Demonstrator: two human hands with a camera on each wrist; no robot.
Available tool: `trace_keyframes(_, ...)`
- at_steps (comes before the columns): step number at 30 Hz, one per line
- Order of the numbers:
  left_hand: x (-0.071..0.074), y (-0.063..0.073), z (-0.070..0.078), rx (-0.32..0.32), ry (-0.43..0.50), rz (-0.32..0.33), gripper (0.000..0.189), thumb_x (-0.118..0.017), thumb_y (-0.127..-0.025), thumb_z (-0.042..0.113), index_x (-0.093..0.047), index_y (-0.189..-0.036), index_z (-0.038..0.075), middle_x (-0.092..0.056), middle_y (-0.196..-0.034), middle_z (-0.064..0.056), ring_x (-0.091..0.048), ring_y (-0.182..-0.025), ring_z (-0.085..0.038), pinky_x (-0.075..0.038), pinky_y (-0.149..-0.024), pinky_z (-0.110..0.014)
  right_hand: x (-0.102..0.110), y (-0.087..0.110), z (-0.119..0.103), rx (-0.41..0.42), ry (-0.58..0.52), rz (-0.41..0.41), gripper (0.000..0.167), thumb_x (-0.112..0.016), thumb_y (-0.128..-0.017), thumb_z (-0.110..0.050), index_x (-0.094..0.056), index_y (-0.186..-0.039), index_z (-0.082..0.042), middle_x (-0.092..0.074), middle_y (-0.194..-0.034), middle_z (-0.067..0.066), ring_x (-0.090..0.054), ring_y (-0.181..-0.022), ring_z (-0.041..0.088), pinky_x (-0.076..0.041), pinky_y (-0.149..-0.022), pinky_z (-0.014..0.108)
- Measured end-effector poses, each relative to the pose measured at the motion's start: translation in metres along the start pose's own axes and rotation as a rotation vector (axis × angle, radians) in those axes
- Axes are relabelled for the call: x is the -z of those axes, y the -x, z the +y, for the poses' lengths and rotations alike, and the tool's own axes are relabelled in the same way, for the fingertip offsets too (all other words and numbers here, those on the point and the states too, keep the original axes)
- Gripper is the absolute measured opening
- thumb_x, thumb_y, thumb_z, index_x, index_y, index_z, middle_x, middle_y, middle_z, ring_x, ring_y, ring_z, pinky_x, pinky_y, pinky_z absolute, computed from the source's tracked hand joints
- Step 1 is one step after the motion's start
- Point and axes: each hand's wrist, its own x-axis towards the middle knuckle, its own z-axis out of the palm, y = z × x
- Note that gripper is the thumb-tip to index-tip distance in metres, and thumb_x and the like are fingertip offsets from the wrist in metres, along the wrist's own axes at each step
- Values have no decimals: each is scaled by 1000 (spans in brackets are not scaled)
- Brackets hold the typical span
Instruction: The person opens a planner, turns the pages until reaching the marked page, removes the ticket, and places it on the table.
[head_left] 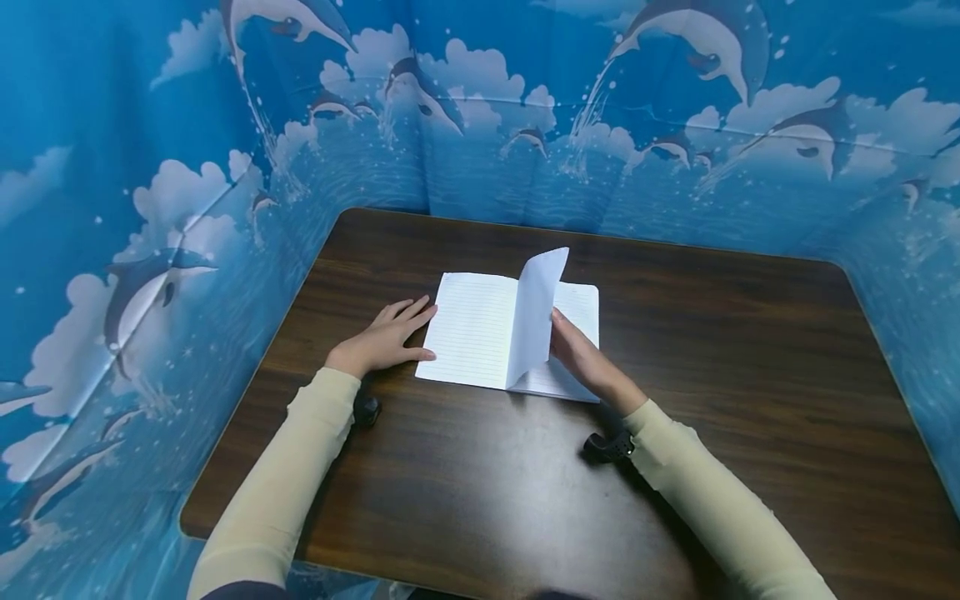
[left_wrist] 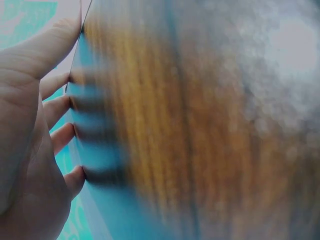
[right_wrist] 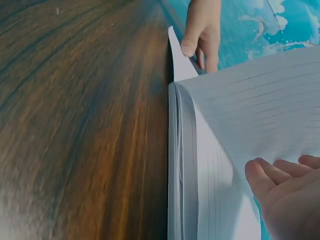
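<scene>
A lined notebook lies spread on the dark wooden table, and one of its pages stands raised and curved near the middle fold. On the page's right side is my right hand; in the right wrist view its extended fingertips touch the lined face of that sheet. My left hand rests with fingers spread at the notebook's left edge, thumb and fingertips against the border. In the left wrist view the thumb and fingers look relaxed, with the tabletop blurred beside them.
The brown table extends around the notebook. A blue curtain with dolphins and clouds hangs behind the table and along its sides. A black wrist device sits at the right wrist, another at the left.
</scene>
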Motion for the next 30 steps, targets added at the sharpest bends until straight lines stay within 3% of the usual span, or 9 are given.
trace_keyframes(8, 3, 1, 1, -13, 15, 0, 92, -61, -99, 60, -15, -169, 22, -5, -178, -6, -6, -163, -37, -9, -130, -65, -11, -12, -2, 31, 67, -8, 76, -12, -112, -51, -1, -166, 2, -5, -175, 24, -9, -163, 42, -12, -131, 59)
trace_keyframes(15, 0, 2, 0, -7, 22, -9, 93, -58, -100, 62, -11, -169, 21, -3, -178, -5, -3, -164, -35, -4, -132, -61, -18, -18, 2, 1, 184, 5, 62, -18, -116, -35, -16, -166, 0, -17, -175, 18, -17, -163, 36, -19, -131, 56)
trace_keyframes(20, 2, 10, -2, 19, 119, -11, 90, -49, -103, 65, -8, -169, 19, -3, -178, -6, 1, -165, -33, -2, -133, -58, -23, -20, 5, -16, 326, 41, 60, -21, -115, -34, -25, -164, 0, -26, -172, 19, -22, -162, 34, -21, -131, 53)
trace_keyframes(23, 5, 15, -6, 40, 194, -12, 80, -37, -108, 63, -8, -170, 21, -5, -178, -5, -1, -165, -32, -7, -133, -58, -26, -22, 8, -32, 447, 69, 59, -26, -115, -38, -31, -163, -3, -30, -171, 15, -23, -162, 29, -21, -132, 50)
trace_keyframes(27, 13, 22, -13, 68, 218, 33, 69, -25, -112, 56, -15, -169, 19, -15, -177, -8, -9, -165, -31, -16, -132, -56, -31, -24, 12, -60, 577, 55, 61, -34, -114, -45, -33, -164, -11, -28, -173, 7, -22, -162, 24, -20, -132, 49)
trace_keyframes(30, 18, 23, -15, 70, 171, 110, 63, -26, -114, 50, -24, -168, 16, -26, -174, -11, -20, -162, -32, -21, -131, -55, -34, -25, 14, -66, 646, 23, 61, -38, -112, -47, -34, -164, -14, -25, -174, 5, -18, -164, 24, -18, -133, 49)
